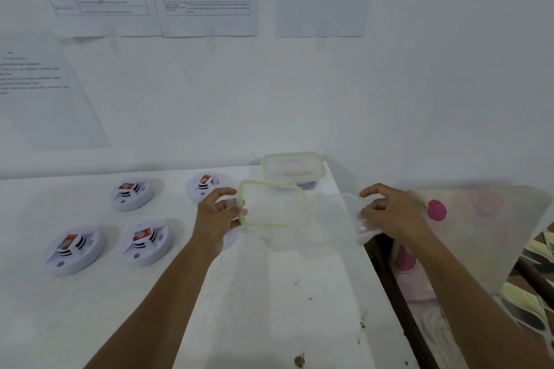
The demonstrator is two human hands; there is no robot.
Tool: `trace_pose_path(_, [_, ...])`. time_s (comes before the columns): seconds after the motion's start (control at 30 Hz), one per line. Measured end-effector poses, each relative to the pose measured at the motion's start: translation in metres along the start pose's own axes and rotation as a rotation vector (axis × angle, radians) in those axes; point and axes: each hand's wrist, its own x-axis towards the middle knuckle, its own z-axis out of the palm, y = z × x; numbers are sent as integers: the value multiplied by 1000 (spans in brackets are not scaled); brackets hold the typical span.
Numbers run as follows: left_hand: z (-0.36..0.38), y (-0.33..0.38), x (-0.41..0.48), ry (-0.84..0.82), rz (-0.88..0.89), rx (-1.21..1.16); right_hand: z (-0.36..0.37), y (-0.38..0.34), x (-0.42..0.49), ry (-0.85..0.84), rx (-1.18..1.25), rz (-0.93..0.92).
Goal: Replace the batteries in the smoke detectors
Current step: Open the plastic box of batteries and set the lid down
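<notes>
Both hands hold a clear rectangular plastic lid with a pale green rim (pixel 269 204) just above the white table (pixel 269 293): the left hand (pixel 220 214) pinches its left edge with curled fingers, and the right hand (pixel 386 213) curls round its blurred right edge. Four round white smoke detectors (pixel 147 244) lie on the table left of the hands, each with a red-and-white battery (pixel 205 180) set in its top. Behind the lid, at the table's far right corner, stands a clear plastic box with a green rim (pixel 292 169), its contents too blurred to tell.

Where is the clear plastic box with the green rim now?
In the head view, the clear plastic box with the green rim stands at the far right corner of the white table, just behind the green-rimmed lid.
</notes>
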Motion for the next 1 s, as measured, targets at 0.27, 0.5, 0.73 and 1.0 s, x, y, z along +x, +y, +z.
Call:
trace_pose_path(0.27, [29, -35, -15, -50, -83, 132, 39, 19, 24, 3, 207, 103])
trace_pose_path(0.5, [23, -35, -9, 103, 54, 539, 60, 37, 35, 33, 231, 145])
trace_pose_path(0.73, [32, -28, -8, 46, 194, 788, 68, 43, 37, 88, 32, 61])
trace_pose_path(1.0, [30, -36, -3, -36, 169, 873, 78, 43, 31, 103, 13, 81])
